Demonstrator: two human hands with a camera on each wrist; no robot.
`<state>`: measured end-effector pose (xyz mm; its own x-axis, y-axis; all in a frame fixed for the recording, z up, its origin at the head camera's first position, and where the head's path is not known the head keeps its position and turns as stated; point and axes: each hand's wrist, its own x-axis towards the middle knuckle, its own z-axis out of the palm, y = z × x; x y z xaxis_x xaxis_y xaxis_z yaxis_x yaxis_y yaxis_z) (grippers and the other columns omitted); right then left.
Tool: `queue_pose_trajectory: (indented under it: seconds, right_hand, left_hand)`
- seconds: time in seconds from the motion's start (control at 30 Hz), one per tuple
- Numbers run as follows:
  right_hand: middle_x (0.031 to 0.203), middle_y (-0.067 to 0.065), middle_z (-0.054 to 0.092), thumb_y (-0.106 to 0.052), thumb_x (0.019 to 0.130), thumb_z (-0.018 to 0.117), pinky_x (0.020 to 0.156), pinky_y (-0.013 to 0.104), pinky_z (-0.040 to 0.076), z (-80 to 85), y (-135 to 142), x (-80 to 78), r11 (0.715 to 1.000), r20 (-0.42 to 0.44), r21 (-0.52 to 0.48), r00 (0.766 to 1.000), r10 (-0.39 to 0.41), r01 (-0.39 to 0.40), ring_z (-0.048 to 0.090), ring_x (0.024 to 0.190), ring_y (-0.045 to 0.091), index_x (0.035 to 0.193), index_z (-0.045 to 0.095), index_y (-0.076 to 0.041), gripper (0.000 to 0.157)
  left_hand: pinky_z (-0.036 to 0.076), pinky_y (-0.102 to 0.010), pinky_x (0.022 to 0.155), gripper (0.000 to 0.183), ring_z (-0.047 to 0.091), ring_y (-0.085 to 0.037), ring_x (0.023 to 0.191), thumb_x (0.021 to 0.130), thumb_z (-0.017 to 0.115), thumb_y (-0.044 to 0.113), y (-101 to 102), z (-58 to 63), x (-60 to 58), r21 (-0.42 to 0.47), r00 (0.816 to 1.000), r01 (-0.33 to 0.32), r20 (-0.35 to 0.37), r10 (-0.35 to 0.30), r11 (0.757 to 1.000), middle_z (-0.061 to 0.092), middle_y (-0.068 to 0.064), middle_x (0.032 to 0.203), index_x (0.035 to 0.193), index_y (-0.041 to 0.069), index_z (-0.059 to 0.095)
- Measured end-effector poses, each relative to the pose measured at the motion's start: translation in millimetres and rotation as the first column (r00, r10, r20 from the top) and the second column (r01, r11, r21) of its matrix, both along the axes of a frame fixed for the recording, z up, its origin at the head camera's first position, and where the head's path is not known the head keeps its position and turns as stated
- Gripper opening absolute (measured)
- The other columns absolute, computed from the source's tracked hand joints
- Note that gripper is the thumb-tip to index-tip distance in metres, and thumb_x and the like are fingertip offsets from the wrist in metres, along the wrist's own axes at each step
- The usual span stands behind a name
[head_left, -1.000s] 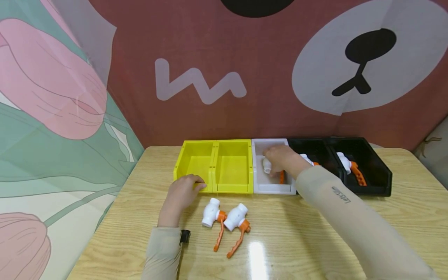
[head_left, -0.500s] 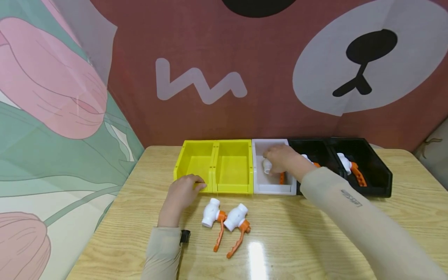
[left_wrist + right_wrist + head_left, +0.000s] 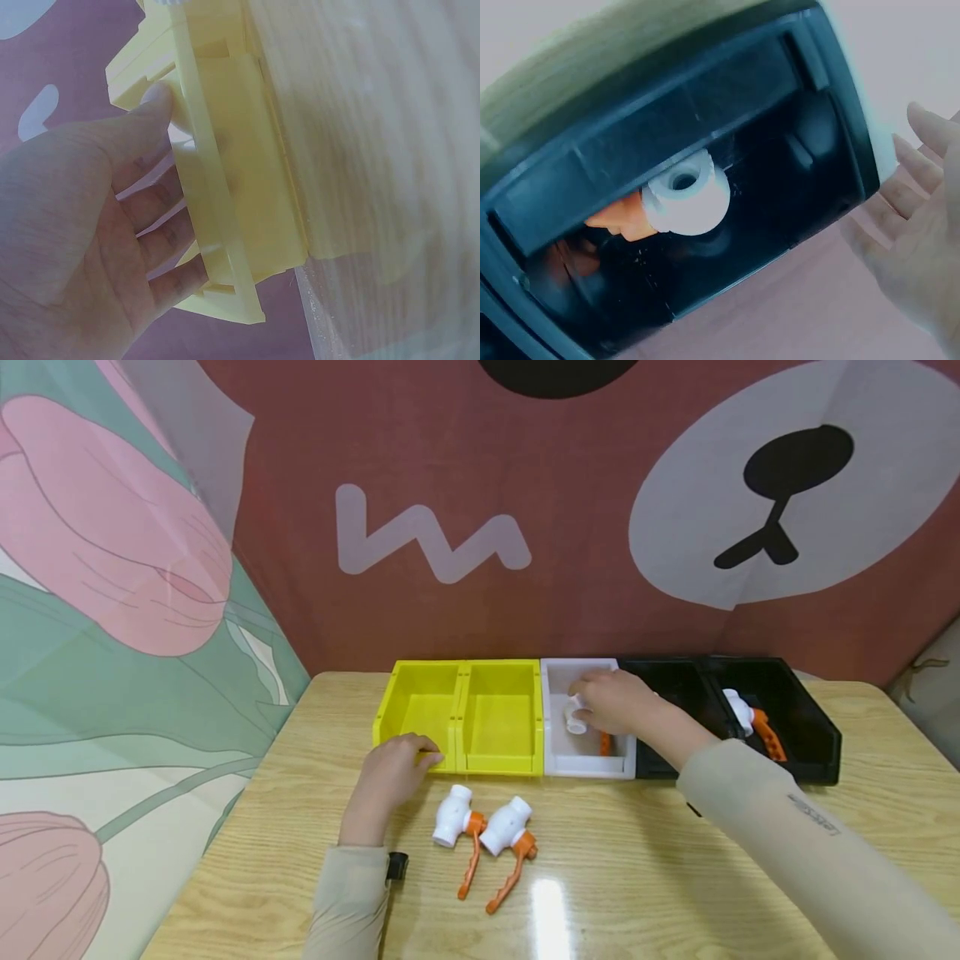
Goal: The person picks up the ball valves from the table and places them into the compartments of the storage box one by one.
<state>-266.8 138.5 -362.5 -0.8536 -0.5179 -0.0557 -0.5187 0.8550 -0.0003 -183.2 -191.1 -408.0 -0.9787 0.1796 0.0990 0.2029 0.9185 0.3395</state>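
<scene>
The right hand (image 3: 617,700) is at a ball valve (image 3: 575,723) inside the white bin (image 3: 588,767); whether its fingers clamp it cannot be told. Left of that bin, the left hand (image 3: 390,774) rests, fingers apart, at a yellow bin (image 3: 417,689). Snagging the orange lever handle (image 3: 605,744) could drag the valve askew.

A white valve body (image 3: 694,202) with an orange fitting (image 3: 626,217) on its right sits inside a glossy black bin (image 3: 772,184), one round opening in plain view. To the bin's left, a right hand (image 3: 922,240) holds its thumb and fingers apart beside a pale edge (image 3: 885,150); whether they touch it is unclear. A wood-grain tabletop (image 3: 622,41) borders the near side, a blurred pinkish surface (image 3: 780,307) the far side.
</scene>
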Motion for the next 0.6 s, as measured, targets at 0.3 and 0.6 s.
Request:
queue_pose_trajectory:
  seconds: [0.3, 0.6]
  right_hand:
    - [0.115, 0.009, 0.068, -0.025, 0.087, 0.079, 0.089, 0.047, 0.052, -2.2, 13, 27.1, 0.987, -0.154, -0.113, 0.984, 0.094, -0.112, 0.064, 0.102, 0.028, 0.117, 0.073, -0.009, 0.034]
    - [0.114, 0.01, 0.068, -0.022, 0.088, 0.077, 0.092, 0.051, 0.051, -2.4, 24, 56.4, 0.977, -0.225, -0.174, 0.971, 0.078, -0.119, 0.063, 0.106, 0.03, 0.114, 0.072, -0.005, 0.032]
  left_hand:
    - [0.054, -0.042, 0.075, 0.02, 0.066, -0.024, 0.088, 0.096, 0.067, 0.031, 0, 0.2, -0.1, -0.003, 1.0, -0.002, 0.006, 0.002, 1.0, 0.07, -0.002, 0.1, 0.104, 0.014, 0.075]
    - [0.054, -0.043, 0.077, 0.02, 0.067, -0.024, 0.09, 0.096, 0.067, 0.03, 0, 0.5, -0.4, 0.002, 1.0, -0.003, 0.005, 0.003, 1.0, 0.07, -0.002, 0.101, 0.104, 0.014, 0.075]
